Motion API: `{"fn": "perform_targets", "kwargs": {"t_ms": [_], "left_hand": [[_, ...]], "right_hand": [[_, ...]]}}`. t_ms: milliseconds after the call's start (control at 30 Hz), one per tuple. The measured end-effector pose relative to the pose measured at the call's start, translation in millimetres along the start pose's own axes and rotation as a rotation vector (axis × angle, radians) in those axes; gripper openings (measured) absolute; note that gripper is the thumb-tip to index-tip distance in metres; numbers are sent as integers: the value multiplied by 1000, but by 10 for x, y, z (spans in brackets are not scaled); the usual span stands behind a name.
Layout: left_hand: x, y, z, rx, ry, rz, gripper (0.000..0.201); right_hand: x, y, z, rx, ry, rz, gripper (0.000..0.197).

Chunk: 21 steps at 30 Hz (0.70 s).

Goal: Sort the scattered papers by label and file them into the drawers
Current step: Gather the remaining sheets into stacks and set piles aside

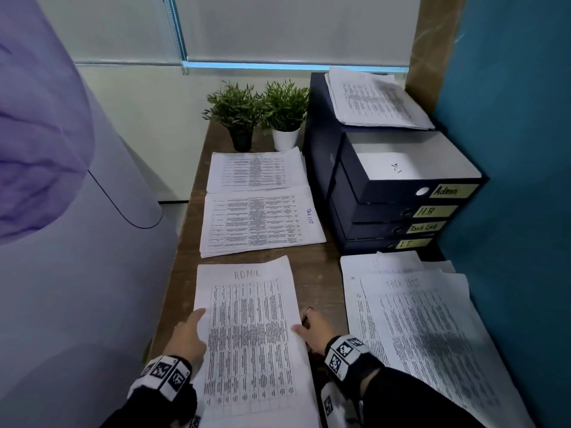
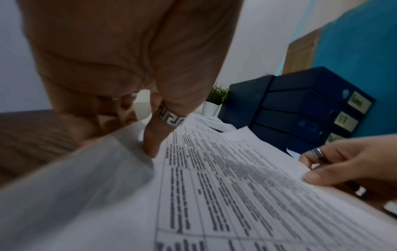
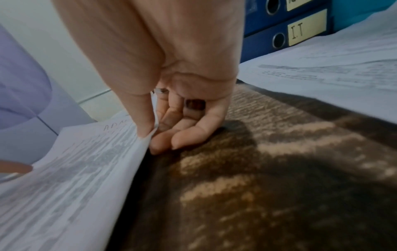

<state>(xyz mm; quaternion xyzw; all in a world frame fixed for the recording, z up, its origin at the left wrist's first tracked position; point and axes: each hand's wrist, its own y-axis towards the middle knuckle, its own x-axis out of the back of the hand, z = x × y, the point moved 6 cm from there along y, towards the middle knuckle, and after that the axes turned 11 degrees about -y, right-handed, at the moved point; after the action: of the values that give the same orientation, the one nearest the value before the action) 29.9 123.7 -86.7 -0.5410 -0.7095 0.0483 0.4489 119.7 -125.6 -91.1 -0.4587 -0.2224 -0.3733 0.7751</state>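
A stack of printed papers headed ADMIN (image 1: 250,335) lies at the front middle of the wooden desk (image 1: 321,264). My left hand (image 1: 188,332) grips its left edge, the ringed thumb (image 2: 152,144) on top and the fingers under the lifted edge. My right hand (image 1: 309,327) pinches the right edge (image 3: 146,141), thumb above and fingers below. The dark blue drawer unit (image 1: 386,217) stands at the back right, labelled Admin, H.R, Task List and I.T. Its top Admin drawer (image 1: 401,168) is pulled open with a white sheet inside.
A Task List pile (image 1: 262,223) and another pile (image 1: 256,171) lie behind the ADMIN stack. A loose pile (image 1: 432,335) covers the right front, and more sheets (image 1: 377,100) sit on the drawer unit. Two potted plants (image 1: 262,115) stand at the back. A teal partition (image 1: 509,149) bounds the right.
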Motion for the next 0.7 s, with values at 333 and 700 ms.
{"fn": "perform_targets", "kwargs": {"t_ms": [333, 700], "left_hand": [[-264, -150, -372, -221, 395, 10, 66], [-582, -228, -1288, -393, 307, 38, 51]], "right_hand": [[63, -3, 183, 14, -185, 47, 35], [1424, -430, -870, -141, 101, -382, 34]]}}
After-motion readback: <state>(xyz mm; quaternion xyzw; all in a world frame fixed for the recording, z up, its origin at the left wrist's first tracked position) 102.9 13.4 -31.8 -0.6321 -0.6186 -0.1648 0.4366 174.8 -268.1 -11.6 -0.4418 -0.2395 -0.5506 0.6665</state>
